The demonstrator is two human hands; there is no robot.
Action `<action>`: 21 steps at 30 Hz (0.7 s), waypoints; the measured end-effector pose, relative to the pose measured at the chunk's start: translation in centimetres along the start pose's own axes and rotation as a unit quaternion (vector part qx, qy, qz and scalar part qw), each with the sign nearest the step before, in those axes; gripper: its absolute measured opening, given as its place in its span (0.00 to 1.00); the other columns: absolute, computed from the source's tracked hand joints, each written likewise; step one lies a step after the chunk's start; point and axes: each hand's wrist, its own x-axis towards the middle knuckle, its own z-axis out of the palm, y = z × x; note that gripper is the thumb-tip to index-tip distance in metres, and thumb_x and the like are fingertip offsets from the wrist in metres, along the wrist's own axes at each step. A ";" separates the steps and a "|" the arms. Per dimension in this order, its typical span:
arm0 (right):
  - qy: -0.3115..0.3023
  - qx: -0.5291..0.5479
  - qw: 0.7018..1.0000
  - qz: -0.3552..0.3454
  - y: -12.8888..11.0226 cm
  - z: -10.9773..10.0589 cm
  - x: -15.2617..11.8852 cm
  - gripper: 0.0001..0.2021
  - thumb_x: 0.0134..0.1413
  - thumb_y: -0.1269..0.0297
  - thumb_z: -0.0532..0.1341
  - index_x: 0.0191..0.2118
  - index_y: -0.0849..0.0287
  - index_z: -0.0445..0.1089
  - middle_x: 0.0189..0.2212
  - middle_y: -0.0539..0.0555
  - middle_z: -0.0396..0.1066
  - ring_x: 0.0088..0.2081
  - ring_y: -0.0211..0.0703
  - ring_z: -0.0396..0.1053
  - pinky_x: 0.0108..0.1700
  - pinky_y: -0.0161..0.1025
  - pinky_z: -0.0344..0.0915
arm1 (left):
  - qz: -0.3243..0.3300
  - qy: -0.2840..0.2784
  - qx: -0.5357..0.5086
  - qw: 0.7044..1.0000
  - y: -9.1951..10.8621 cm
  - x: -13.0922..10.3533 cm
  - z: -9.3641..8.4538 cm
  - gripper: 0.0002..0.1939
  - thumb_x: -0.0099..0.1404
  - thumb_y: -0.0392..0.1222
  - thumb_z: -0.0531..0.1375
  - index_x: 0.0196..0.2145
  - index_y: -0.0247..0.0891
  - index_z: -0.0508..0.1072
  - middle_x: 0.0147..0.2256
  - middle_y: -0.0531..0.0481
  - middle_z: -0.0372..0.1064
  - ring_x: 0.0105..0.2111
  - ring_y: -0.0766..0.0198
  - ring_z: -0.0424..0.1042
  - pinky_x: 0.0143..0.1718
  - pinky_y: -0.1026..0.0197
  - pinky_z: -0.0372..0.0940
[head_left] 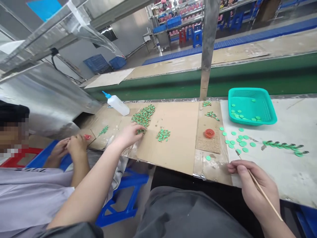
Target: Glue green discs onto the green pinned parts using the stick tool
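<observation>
The left hand reaches to the lower edge of a big heap of tiny green and brown pieces on a cardboard sheet; its fingers are curled and partly spread, hiding some of the pieces under them, and whether the fingertips pinch one cannot be told. A smaller pile lies to the right of the heap, its pieces too small to make out singly. The right hand is closed around a thin stick, its dark tip near loose green discs on the pale board; the palm side of the grip is hidden. Beyond the discs, a teal basket holds more of them, some hard to separate from its floor. To the right, a line of overlapping discs has dark bits along it, too small to identify. A red cup rests on a brown pad, its contents unclear. A white bottle with a blue nozzle lies tilted beyond the heap. At the left, a co-worker is cut off by the frame, and what that person's hands hold is mostly covered by the fingers.
</observation>
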 end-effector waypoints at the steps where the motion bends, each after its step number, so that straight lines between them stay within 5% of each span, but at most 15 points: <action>1: -0.001 -0.001 1.000 0.000 0.1 0.0 0.0 0.18 0.72 0.42 0.68 0.42 0.52 0.83 0.37 0.54 0.85 0.38 0.47 0.85 0.46 0.40 0.83 | 0.010 -0.021 0.008 1.000 -0.3 0.0 0.0 0.12 0.75 0.50 0.71 0.49 0.38 0.83 0.49 0.46 0.81 0.48 0.56 0.80 0.58 0.45 0.76; 6: -0.011 -0.015 1.000 -0.021 1.7 -0.4 0.4 0.17 0.69 0.42 0.70 0.42 0.52 0.84 0.36 0.54 0.86 0.37 0.48 0.86 0.45 0.39 0.84 | 0.028 -0.065 0.028 0.997 -0.7 0.2 0.9 0.14 0.78 0.53 0.70 0.50 0.39 0.83 0.52 0.44 0.82 0.57 0.51 0.80 0.66 0.39 0.73; 11: 0.000 -0.032 0.999 -0.011 0.9 -0.1 0.2 0.19 0.70 0.40 0.69 0.40 0.51 0.84 0.35 0.54 0.86 0.37 0.49 0.86 0.46 0.39 0.85 | 0.007 -0.056 0.006 0.998 -1.6 0.4 1.3 0.16 0.78 0.55 0.69 0.45 0.38 0.82 0.47 0.46 0.82 0.49 0.55 0.81 0.59 0.44 0.77; 17: 0.008 -0.018 1.000 -0.002 -0.4 0.3 -0.3 0.21 0.70 0.38 0.69 0.38 0.51 0.83 0.36 0.53 0.85 0.37 0.47 0.84 0.48 0.38 0.83 | -0.032 0.082 -0.071 0.994 -1.4 -0.4 1.0 0.24 0.79 0.63 0.65 0.40 0.37 0.81 0.36 0.49 0.82 0.36 0.59 0.81 0.45 0.52 0.79; 21: 0.000 -0.005 1.000 0.003 -1.5 0.7 -0.6 0.20 0.74 0.41 0.67 0.40 0.52 0.84 0.36 0.55 0.85 0.38 0.48 0.85 0.47 0.39 0.84 | 0.026 0.193 -0.142 0.970 3.5 -3.1 1.2 0.26 0.79 0.64 0.60 0.41 0.39 0.84 0.34 0.45 0.85 0.31 0.57 0.82 0.34 0.57 0.78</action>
